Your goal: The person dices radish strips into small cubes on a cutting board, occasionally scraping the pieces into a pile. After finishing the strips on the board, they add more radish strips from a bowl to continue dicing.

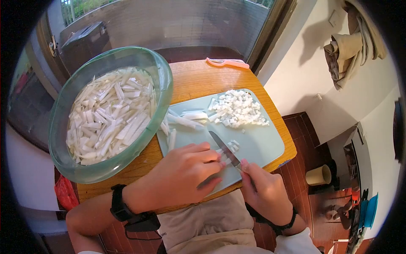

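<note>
My right hand (pixel 268 190) grips a kitchen knife (pixel 224 146) by its handle, the blade angled up and left over the pale blue cutting board (pixel 264 146). Curled beside the blade, my left hand (pixel 184 171) presses white radish strips on the board; its fingers partly hide them. A few freshly cut cubes (pixel 234 145) lie against the blade's right side. Farther back sits a pile of diced radish (pixel 239 109). Uncut radish strips (pixel 190 118) rest at the board's left, near the bowl.
A large green translucent bowl (pixel 164 86) full of radish strips (pixel 110 118) stands at the left of the wooden table (pixel 190 78), overhanging its edge. A pink peeler (pixel 228 63) lies at the back edge. A red plastic bag (pixel 64 192) is at lower left, a bin (pixel 318 175) at right.
</note>
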Motion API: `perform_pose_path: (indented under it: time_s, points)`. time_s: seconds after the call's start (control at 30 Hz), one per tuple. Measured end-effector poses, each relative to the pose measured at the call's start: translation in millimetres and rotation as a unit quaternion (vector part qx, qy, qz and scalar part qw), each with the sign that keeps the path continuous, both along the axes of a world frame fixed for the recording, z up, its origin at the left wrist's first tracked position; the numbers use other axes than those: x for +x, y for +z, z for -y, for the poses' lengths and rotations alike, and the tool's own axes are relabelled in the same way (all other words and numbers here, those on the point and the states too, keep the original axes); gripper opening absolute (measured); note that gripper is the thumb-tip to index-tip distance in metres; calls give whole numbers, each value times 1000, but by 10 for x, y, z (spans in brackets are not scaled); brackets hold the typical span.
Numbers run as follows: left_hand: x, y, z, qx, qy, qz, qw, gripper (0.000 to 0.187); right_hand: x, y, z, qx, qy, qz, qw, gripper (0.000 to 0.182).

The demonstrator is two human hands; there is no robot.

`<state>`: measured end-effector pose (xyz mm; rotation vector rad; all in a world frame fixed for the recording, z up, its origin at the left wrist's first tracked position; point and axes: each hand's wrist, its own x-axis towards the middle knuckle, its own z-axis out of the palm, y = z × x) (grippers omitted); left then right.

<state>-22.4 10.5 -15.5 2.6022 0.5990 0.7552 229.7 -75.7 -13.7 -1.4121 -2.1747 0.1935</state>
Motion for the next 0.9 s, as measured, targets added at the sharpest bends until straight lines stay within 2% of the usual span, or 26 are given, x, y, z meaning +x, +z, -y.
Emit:
perform_pose_path:
  time_s: [0.27,0.57,0.9]
  points:
    - [-16,-41,-20,12,-14,19,1000,30,-26,-2,-111,57,-11,-9,998,27]
    - [-20,-16,-2,8,-13,3,1000,32,7,75,124,31,2,4,1000,18]
    - [-22,-19,13,-18,-15,-9,1000,29,-5,25,47,26,20,35,999,36]
